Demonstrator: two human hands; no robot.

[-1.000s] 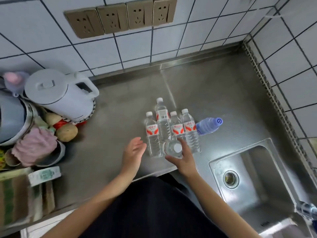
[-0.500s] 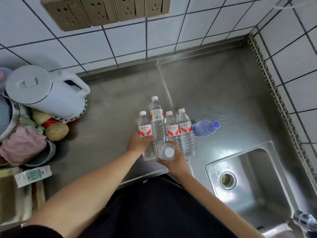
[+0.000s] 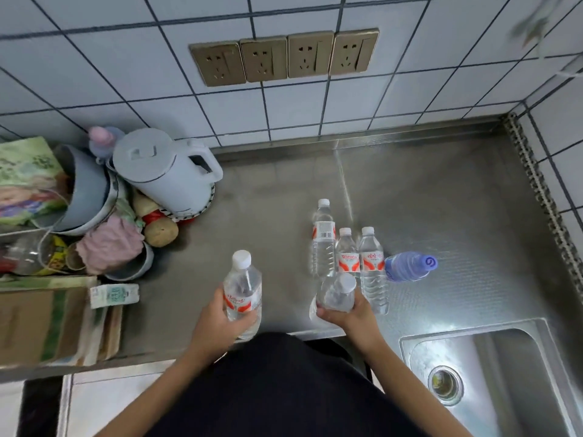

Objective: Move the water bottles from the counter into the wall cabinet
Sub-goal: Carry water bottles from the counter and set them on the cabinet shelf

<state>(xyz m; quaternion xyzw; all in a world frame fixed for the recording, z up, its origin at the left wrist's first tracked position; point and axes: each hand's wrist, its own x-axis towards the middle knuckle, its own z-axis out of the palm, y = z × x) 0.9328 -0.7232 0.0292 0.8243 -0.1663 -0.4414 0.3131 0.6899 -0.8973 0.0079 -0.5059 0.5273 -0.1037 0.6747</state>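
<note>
left hand (image 3: 217, 320) curled round clear white-capped water bottle (image 3: 243, 288), over near edge of steel counter (image 3: 441, 200) | right hand (image 3: 350, 316) curled round second clear bottle (image 3: 336, 293) | just beyond: three upright clear bottles (image 3: 347, 257), blue bottle (image 3: 408, 266) lying right of them | white kettle (image 3: 164, 171) far left | sink (image 3: 492, 373) near right

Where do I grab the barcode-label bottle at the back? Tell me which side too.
Likely best: wrap the barcode bottle around its labelled upper body, coming from the left: it stands upright, that flank faces bare counter, and a red-label bottle crowds its right.
</note>
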